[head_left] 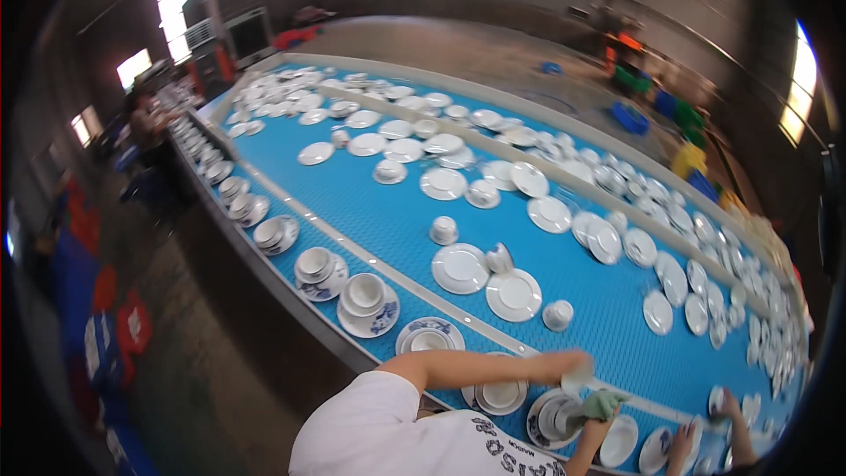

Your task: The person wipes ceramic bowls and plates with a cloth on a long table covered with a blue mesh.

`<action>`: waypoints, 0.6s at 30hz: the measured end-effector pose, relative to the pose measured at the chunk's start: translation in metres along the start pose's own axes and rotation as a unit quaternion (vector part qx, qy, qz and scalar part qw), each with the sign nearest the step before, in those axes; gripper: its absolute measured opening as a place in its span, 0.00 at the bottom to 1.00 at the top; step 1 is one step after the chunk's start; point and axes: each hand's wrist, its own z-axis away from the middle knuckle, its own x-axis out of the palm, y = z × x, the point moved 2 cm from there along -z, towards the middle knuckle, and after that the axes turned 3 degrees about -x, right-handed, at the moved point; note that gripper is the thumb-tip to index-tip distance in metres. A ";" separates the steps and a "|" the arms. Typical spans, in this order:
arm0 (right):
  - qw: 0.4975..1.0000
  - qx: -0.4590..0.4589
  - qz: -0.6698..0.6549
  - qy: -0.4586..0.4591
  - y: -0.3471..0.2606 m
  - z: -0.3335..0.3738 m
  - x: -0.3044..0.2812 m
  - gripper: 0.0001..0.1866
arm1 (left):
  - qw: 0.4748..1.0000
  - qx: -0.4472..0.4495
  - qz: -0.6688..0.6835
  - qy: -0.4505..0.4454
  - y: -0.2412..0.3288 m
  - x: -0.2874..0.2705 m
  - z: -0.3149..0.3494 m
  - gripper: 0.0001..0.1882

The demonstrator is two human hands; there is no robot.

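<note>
My bare left hand (568, 365) reaches across to the right over the belt's near edge, blurred by motion. Its fingers close on a pale white cup (578, 379), which is also smeared. A green glove covers my right hand (603, 405), close beside a stack of white bowls (553, 414) on a blue-patterned plate. How that hand's fingers are set is not clear. Left of it, partly under my left arm, lies another plate with a white bowl (499, 395). To the right of the glove is a white plate (619, 441).
A blue conveyor belt (397, 220) carries many white plates, cups and bowls. A pale divider rail (361, 251) separates the near row of stacked dishes. At right, a co-worker's hands (682, 442) handle dishes. Another person (150, 128) stands far left. Blue and red sacks (101, 348) line the left floor.
</note>
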 end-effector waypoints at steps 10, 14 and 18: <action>0.945 -0.070 0.184 -0.262 -0.045 -0.027 0.017 0.07 | 0.916 -0.337 0.219 0.011 0.015 0.060 -0.015 0.28; 0.762 -0.425 0.338 -0.352 -0.112 -0.036 0.015 0.09 | 0.767 -0.436 0.461 -0.097 0.092 0.042 -0.024 0.34; 0.900 -0.285 0.208 -0.257 -0.036 -0.057 -0.027 0.10 | 0.959 -0.247 0.048 0.135 0.071 0.069 -0.044 0.27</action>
